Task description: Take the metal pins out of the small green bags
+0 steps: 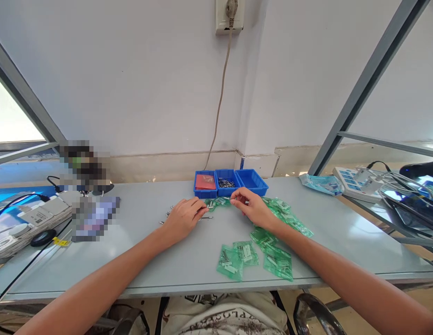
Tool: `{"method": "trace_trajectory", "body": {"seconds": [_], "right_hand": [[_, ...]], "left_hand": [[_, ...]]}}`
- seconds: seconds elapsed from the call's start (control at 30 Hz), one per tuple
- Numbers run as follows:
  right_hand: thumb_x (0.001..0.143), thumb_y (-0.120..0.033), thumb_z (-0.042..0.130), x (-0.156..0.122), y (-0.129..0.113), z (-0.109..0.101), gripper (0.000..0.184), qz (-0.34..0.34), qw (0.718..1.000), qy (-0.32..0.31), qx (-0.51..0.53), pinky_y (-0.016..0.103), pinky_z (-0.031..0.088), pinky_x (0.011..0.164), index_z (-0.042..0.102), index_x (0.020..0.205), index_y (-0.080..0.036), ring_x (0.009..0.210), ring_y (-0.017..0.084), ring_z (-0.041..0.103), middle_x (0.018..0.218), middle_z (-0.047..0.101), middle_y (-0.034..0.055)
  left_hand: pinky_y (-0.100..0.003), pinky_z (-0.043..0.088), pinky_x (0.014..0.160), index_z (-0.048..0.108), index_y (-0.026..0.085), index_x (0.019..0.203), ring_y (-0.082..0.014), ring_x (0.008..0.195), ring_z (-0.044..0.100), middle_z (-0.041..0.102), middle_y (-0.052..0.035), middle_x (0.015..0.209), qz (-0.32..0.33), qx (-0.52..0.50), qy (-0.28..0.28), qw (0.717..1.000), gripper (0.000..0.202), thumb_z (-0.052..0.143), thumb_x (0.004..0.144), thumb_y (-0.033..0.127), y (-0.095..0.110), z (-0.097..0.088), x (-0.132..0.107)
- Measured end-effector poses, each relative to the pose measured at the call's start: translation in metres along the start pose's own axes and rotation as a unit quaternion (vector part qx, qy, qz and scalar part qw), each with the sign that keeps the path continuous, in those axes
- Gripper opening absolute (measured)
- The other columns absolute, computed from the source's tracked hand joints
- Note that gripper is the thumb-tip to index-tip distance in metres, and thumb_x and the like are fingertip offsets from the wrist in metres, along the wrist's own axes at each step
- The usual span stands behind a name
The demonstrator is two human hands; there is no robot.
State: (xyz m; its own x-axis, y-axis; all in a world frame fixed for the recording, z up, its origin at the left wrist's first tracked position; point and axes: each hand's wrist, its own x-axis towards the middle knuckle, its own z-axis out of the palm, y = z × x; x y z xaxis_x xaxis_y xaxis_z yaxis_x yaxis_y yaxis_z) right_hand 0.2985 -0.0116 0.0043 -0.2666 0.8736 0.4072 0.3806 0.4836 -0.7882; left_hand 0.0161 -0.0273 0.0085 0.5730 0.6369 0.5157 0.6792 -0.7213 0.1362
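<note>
My left hand (186, 217) rests low over the table with its fingers bent and close together. Thin metal pins (208, 217) stick out around it; whatever lies beneath its fingers is hidden. Its fingertips come near the left edge of the small green plastic bags (216, 203) in front of the blue bins. From the other side, my right hand (253, 207) has thumb and forefinger drawn together at the right end of these bags. Something small and pale shows at its fingertips, too small to name. More green bags with metal and white parts (284, 216) lie beside the right wrist.
Along the back stand a blue bin with red packets (205, 181), a bin of metal parts (226, 183) and a blue bin (251, 181). Several filled green bags (230, 263) lie near the front edge. Cables and a power strip (357, 184) are at right; a black mouse (43, 237) is left.
</note>
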Motion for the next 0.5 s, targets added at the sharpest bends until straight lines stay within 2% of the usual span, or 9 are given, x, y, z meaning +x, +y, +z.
{"method": "trace_trajectory", "body": {"seconds": [0.07,0.17,0.33,0.43,0.5], "right_hand": [[0.092,-0.054,0.067,0.002,0.0,0.0,0.028,0.05,0.997,-0.01,0.061,0.03,0.046,0.055,0.067,0.094,-0.026,0.064,0.016,0.051,0.084,0.058,0.0007],[0.087,-0.059,0.07,0.003,-0.005,-0.003,0.035,0.101,0.987,0.007,0.124,0.029,0.047,0.054,0.064,0.091,-0.025,0.06,0.014,0.049,0.08,0.055,-0.0018],[0.085,-0.065,0.072,0.001,-0.012,-0.005,0.044,0.153,0.967,0.013,0.204,0.026,0.044,0.051,0.058,0.082,-0.024,0.054,0.011,0.038,0.067,0.042,-0.0059],[0.084,-0.065,0.073,0.004,-0.009,-0.003,0.048,0.186,0.954,0.009,0.235,0.025,0.039,0.046,0.053,0.075,-0.023,0.05,0.008,0.031,0.066,0.042,-0.0065],[0.083,-0.066,0.074,0.008,-0.005,-0.001,0.047,0.191,0.952,0.029,0.239,0.025,0.038,0.045,0.055,0.077,-0.023,0.049,0.008,0.031,0.065,0.044,-0.0062]], "left_hand": [[-0.033,0.043,0.077,0.063,0.019,0.099,-0.0163,0.077,0.061,0.069,-0.003,0.095,0.0,-0.003,0.002,1.0,0.036,0.037,0.113,0.039,0.001,-0.001,0.0],[-0.032,0.043,0.077,0.063,0.019,0.099,-0.0162,0.077,0.062,0.07,-0.0028,0.095,0.001,-0.006,0.004,1.0,0.034,0.038,0.113,0.038,0.001,-0.001,0.001],[-0.032,0.041,0.076,0.062,0.02,0.099,-0.0163,0.077,0.064,0.071,-0.002,0.094,0.027,0.001,0.003,1.0,0.03,0.04,0.113,0.035,-0.002,0.0,0.0],[-0.032,0.04,0.076,0.062,0.02,0.097,-0.0163,0.078,0.065,0.073,-0.0018,0.093,0.039,0.004,0.007,0.999,0.031,0.039,0.113,0.035,-0.003,0.003,-0.001],[-0.032,0.041,0.076,0.062,0.02,0.097,-0.0165,0.078,0.066,0.074,-0.0016,0.092,0.042,0.002,0.009,0.999,0.032,0.039,0.113,0.036,-0.004,0.005,-0.002]]}}
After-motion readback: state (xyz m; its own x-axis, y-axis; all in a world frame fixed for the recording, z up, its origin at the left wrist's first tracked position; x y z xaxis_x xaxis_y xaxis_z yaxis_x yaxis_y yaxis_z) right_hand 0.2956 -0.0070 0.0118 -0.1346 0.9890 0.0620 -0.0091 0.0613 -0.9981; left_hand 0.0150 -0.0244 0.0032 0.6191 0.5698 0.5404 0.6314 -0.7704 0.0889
